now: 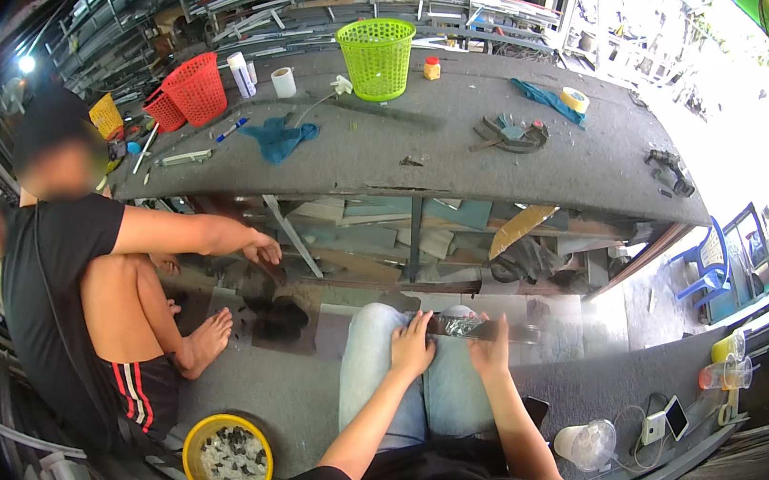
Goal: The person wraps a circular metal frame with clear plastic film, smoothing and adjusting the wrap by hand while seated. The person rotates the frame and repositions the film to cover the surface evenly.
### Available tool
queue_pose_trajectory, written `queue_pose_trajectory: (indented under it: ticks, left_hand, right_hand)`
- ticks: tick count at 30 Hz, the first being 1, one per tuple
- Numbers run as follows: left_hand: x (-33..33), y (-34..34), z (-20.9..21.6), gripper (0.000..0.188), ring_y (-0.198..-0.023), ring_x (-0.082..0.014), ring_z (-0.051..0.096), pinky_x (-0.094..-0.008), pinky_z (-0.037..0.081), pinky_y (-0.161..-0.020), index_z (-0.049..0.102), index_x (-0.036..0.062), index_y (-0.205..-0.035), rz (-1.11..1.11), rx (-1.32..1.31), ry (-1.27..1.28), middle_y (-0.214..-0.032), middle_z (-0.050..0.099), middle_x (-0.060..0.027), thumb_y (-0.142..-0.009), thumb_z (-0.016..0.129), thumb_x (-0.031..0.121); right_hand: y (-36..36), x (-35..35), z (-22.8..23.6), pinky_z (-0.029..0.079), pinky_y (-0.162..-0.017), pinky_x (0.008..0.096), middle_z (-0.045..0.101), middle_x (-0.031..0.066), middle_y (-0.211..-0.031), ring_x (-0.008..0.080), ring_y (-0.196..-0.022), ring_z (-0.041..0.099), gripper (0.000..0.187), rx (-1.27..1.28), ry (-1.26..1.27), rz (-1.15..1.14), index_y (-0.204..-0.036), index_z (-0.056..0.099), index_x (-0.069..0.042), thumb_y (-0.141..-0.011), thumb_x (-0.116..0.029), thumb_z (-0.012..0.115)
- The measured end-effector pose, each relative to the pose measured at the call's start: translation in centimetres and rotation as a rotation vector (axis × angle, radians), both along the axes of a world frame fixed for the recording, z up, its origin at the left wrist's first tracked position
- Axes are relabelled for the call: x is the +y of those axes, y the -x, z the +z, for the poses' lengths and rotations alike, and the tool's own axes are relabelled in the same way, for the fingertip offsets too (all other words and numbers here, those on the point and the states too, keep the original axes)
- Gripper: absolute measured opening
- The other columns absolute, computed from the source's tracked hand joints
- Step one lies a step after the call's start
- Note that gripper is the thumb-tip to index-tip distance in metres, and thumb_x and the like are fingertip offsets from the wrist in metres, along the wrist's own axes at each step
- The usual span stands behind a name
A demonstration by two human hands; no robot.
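Over my knees lies a dark, elongated piece [460, 326] with a shiny, wrinkled middle like clear film; its exact kind cannot be made out. My left hand [411, 346] rests on my thigh, fingers closed at the left end of this piece. Around its right part my right hand [490, 346] is closed, thumb pointing up. The far right end of the piece is blurred. Both forearms reach up from the lower edge of the view.
Beside me on the left sits another person [69, 250], knees bent. A yellow basket [190, 456] holds small black and clear pieces. Ahead stands a grey worktable [346, 163] with a green basket [379, 58]. Cups [587, 445] and a phone [676, 417] lie at right.
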State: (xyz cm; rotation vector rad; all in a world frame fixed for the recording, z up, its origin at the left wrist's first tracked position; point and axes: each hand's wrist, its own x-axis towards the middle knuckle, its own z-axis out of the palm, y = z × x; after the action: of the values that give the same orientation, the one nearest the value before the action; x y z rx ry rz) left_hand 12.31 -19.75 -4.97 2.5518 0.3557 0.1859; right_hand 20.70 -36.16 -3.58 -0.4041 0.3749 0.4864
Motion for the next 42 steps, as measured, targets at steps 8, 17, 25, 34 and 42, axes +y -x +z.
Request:
queue_pose_trajectory:
  ticks: [8, 17, 25, 34, 42]
  left_hand:
    - [-0.1, -0.06, -0.17, 0.067, -0.134, -0.0257, 0.041, -0.0485, 0.029, -0.107, 0.033, 0.0127, -0.145, 0.0, 0.012, 0.005, -0.146, 0.042, -0.0145, -0.084, 0.061, 0.022]
    - [-0.28, -0.11, -0.49, 0.07, -0.118, -0.0311, 0.054, -0.047, 0.032, -0.104, 0.034, 0.0129, -0.144, 0.01, -0.069, -0.043, -0.144, 0.044, -0.0174, -0.08, 0.062, 0.019]
    - [-0.22, -0.16, -0.09, 0.07, -0.127, -0.0289, 0.047, -0.0467, 0.031, -0.105, 0.034, 0.0135, -0.144, 0.007, -0.038, -0.04, -0.144, 0.043, -0.0166, -0.081, 0.063, 0.021]
    - [-0.17, -0.24, -0.07, 0.067, -0.131, -0.0283, 0.043, -0.0461, 0.03, -0.107, 0.033, 0.0132, -0.145, 0.007, 0.015, -0.047, -0.146, 0.041, -0.0155, -0.084, 0.061, 0.023]
    - [-0.09, -0.28, -0.26, 0.068, -0.129, -0.028, 0.045, -0.0467, 0.031, -0.105, 0.034, 0.0132, -0.144, 0.003, -0.019, -0.03, -0.144, 0.043, -0.0163, -0.082, 0.061, 0.021]
  right_hand:
    - [0.12, -0.1, 0.2, 0.042, -0.104, 0.0395, 0.052, 0.0189, -0.125, 0.0301, -0.118, 0.052, 0.062, 0.066, -0.025, -0.018, -0.128, 0.039, 0.005, -0.094, -0.042, 0.059]
    - [0.04, -0.15, -0.08, 0.044, -0.103, 0.0392, 0.052, 0.0221, -0.125, 0.0308, -0.118, 0.052, 0.06, 0.104, -0.04, -0.053, -0.127, 0.039, 0.005, -0.093, -0.041, 0.06]
    - [-0.07, -0.13, -0.28, 0.044, -0.103, 0.0387, 0.052, 0.0225, -0.126, 0.0315, -0.118, 0.052, 0.057, 0.09, -0.056, -0.023, -0.124, 0.041, 0.004, -0.094, -0.04, 0.059]
    - [-0.06, -0.11, -0.15, 0.044, -0.102, 0.0389, 0.053, 0.0207, -0.123, 0.0305, -0.116, 0.053, 0.055, 0.087, -0.066, -0.022, -0.122, 0.042, 0.004, -0.094, -0.04, 0.06]
    - [-0.15, -0.04, -0.34, 0.044, -0.103, 0.0396, 0.053, 0.0202, -0.123, 0.0306, -0.116, 0.054, 0.057, 0.097, -0.072, -0.018, -0.123, 0.041, 0.004, -0.093, -0.04, 0.06]
